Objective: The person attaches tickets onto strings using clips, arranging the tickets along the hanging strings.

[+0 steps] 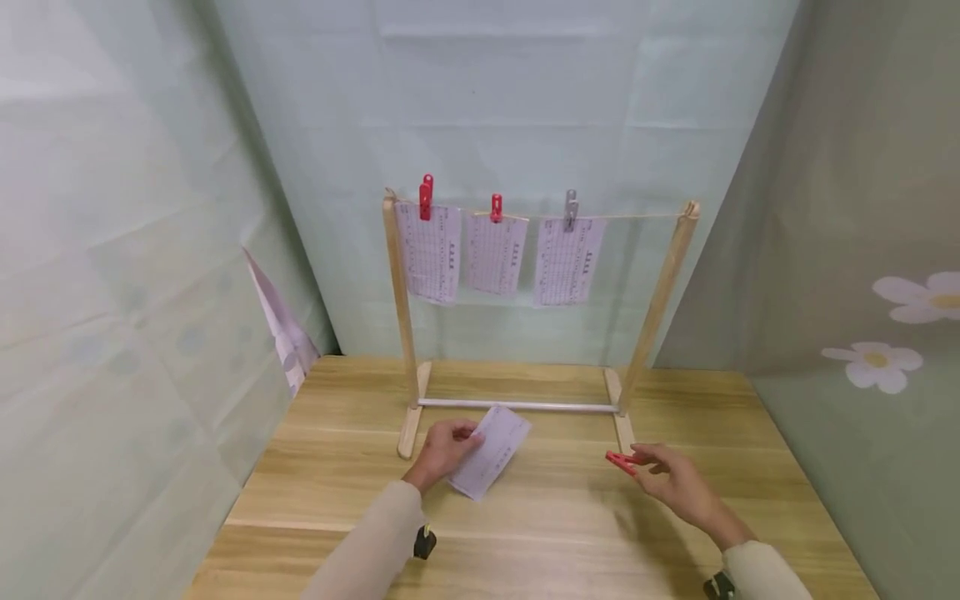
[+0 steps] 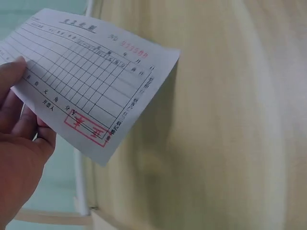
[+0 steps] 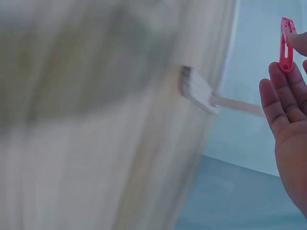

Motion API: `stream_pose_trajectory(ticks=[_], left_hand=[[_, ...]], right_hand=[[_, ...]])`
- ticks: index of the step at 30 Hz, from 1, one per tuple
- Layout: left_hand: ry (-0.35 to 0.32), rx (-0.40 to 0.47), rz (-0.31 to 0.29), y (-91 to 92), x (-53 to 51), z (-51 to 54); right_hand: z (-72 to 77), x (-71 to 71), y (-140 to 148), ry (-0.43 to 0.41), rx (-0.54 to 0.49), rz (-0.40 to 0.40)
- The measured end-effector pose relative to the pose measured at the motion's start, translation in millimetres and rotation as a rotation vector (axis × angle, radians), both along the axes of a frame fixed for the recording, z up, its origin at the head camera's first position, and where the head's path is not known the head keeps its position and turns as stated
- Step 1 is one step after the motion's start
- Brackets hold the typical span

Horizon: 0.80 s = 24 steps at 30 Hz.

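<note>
My left hand (image 1: 447, 450) pinches a printed paper form (image 1: 491, 452) by its edge, above the table in front of the rack. In the left wrist view the form (image 2: 91, 76) shows a ruled grid, a red number and a red stamp box; the thumb lies on its face. To the right, my right hand (image 1: 678, 487) holds a red clothespin (image 1: 622, 462) between thumb and fingers near the rack's right foot. The right wrist view shows this red clothespin (image 3: 286, 45) upright at the fingertips.
A wooden rack (image 1: 655, 312) stands at the back of the table (image 1: 525, 542), with a string (image 1: 637, 217) across its top. Three paper forms (image 1: 567, 267) hang there, under two red clips (image 1: 426, 198) and a grey clip (image 1: 571, 210). Cloth walls (image 1: 525, 100) enclose the table.
</note>
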State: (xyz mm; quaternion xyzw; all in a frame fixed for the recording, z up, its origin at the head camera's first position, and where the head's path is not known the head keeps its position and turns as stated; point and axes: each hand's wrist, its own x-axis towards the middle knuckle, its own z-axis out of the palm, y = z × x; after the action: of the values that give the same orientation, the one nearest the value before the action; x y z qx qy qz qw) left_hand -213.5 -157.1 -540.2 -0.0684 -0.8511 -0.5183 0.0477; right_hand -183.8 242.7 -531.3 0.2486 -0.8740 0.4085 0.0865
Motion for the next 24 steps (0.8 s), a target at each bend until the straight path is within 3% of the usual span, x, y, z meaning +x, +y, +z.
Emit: stream_pose_trajectory(ticks=[4,8,12,17,20,24], left_hand=[[-0.019,0.018,0.004,2.1,-3.2,14.2],[-0.032,0.095,0.023,4.9,-6.3,28.9],[0.013,0.196,0.055,7.5,-9.5,42.8],[0.039,0.238,0.077,11.6,-12.4,58.5],[0.052,0.251,0.061,13.9,-13.5,66.8],[0.132,0.279,0.021,16.0,-15.3,76.1]], right_hand=[[17.0,-7.8,3,0.052,0.010,0.019],[31.8,-13.3,4,0.122,-0.002,0.033],[45.1,-18.6,6,0.197,-0.010,0.032],[61.8,-28.3,9,0.272,-0.010,0.014],[72.8,-33.6,9,0.294,-0.004,-0.006],[89.5,-38.8,9,0.318,0.014,-0.012]])
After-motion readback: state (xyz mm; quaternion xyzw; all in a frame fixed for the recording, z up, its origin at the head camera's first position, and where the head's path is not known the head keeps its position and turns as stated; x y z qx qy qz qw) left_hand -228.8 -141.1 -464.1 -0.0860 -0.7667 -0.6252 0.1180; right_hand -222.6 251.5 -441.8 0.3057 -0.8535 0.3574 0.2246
